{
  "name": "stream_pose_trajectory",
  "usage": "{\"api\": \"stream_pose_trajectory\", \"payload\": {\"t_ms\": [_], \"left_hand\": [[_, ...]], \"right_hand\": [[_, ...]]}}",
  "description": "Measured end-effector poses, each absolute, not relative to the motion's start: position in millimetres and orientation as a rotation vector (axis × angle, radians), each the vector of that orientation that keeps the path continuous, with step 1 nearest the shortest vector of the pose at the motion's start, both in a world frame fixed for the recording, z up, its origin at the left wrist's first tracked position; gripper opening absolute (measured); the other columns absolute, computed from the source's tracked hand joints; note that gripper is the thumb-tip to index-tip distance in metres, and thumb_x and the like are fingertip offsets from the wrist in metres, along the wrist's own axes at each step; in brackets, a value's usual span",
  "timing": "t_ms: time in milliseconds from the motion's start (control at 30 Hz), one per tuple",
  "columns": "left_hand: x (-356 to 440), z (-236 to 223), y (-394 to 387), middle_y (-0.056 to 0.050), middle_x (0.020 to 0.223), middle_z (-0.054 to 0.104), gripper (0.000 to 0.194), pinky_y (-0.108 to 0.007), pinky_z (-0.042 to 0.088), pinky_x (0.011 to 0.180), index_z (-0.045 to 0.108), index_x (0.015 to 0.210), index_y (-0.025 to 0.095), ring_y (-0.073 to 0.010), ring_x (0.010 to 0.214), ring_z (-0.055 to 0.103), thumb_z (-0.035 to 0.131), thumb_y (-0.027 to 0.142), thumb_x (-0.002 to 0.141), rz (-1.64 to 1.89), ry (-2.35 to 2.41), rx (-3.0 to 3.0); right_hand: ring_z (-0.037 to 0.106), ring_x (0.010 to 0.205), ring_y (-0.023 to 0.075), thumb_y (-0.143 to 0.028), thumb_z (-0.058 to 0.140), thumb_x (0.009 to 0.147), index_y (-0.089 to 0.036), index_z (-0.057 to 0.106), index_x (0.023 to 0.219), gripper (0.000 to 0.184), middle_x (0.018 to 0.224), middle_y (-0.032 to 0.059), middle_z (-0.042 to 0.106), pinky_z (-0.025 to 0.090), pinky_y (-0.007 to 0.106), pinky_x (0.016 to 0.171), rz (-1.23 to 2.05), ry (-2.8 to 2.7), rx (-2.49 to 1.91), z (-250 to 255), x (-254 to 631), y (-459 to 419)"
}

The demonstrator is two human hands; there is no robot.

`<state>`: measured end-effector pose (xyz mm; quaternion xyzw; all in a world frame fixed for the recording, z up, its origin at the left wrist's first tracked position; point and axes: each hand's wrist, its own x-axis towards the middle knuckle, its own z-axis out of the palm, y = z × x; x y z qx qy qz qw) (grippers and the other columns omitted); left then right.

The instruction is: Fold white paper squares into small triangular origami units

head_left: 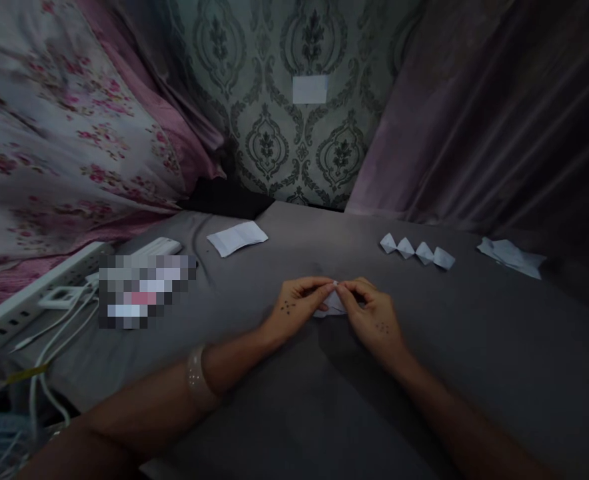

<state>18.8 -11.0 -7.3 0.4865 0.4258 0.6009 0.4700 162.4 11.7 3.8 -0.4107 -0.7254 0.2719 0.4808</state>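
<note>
Between my two hands is a small piece of folded white paper [335,303], held a little above the grey cloth surface [284,387]. My left hand [302,303] pinches its upper left part between thumb and fingers. From the other side my right hand [372,310] pinches the same paper near its top, the thumbs almost meeting. Much of the paper is hidden behind the fingers. To the right lies a row of several folded white paper pieces [414,250] with pointed shapes. A stack of white paper sheets [238,238] rests to the left, beyond my left hand.
Crumpled white paper [512,257] lies at the far right. On the left are a white power strip [39,290] with cables [49,347], a white box-like device [149,250] and a blurred-out item [144,293]. Curtains [74,133] and a patterned wall [264,133] stand behind.
</note>
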Motion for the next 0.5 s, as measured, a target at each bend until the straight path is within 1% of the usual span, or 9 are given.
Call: {"api": "stream_pose_trajectory", "payload": {"t_ms": [67,133,233,333,500], "left_hand": [[16.9,-5.7,-10.8,-0.006,0.089,0.067,0.015,-0.028,0.049,0.071,0.077,0.081,0.019,-0.0165,0.08,0.06,0.072,0.032,0.075,1.529,1.095,1.291],[15.2,-3.9,-10.4,-0.005,0.085,0.065,0.011,-0.029,0.047,0.075,0.077,0.077,0.02,-0.0164,0.082,0.059,0.071,0.03,0.076,1.556,1.131,1.365],[14.1,-1.8,-10.1,-0.005,0.078,0.065,0.012,-0.029,0.045,0.076,0.076,0.074,0.02,-0.0169,0.08,0.059,0.069,0.029,0.077,1.531,1.152,1.36],[14.4,-0.6,-10.5,-0.005,0.081,0.068,0.013,-0.029,0.045,0.077,0.076,0.074,0.02,-0.0183,0.083,0.061,0.069,0.03,0.077,1.534,1.161,1.287],[14.8,-1.3,-11.0,-0.005,0.085,0.071,0.015,-0.03,0.046,0.081,0.077,0.078,0.019,-0.019,0.086,0.062,0.069,0.031,0.077,1.497,1.128,1.177]], "right_hand": [[0.057,0.064,0.0149,-0.03,0.057,0.084,-0.019,0.069,0.071,0.022,0.068,0.0025,0.061,0.044,0.026,0.058,0.653,-1.782,-1.001,5.0,162.0,11.0],[0.057,0.063,0.015,-0.03,0.057,0.084,-0.019,0.068,0.07,0.022,0.066,0.0025,0.061,0.044,0.026,0.057,0.64,-1.784,-0.996,5.1,160.7,10.1],[0.058,0.063,0.015,-0.03,0.058,0.084,-0.019,0.069,0.07,0.021,0.066,0.0025,0.061,0.045,0.027,0.058,0.65,-1.772,-0.991,3.3,158.3,8.9],[0.058,0.064,0.0151,-0.032,0.058,0.082,-0.019,0.071,0.072,0.021,0.068,0.003,0.063,0.046,0.027,0.058,0.724,-1.738,-0.997,1.9,156.9,7.9],[0.058,0.06,0.0149,-0.037,0.062,0.077,-0.018,0.071,0.067,0.023,0.064,0.0028,0.063,0.045,0.026,0.055,0.873,-1.678,-1.069,6.9,157.7,6.4]]}}
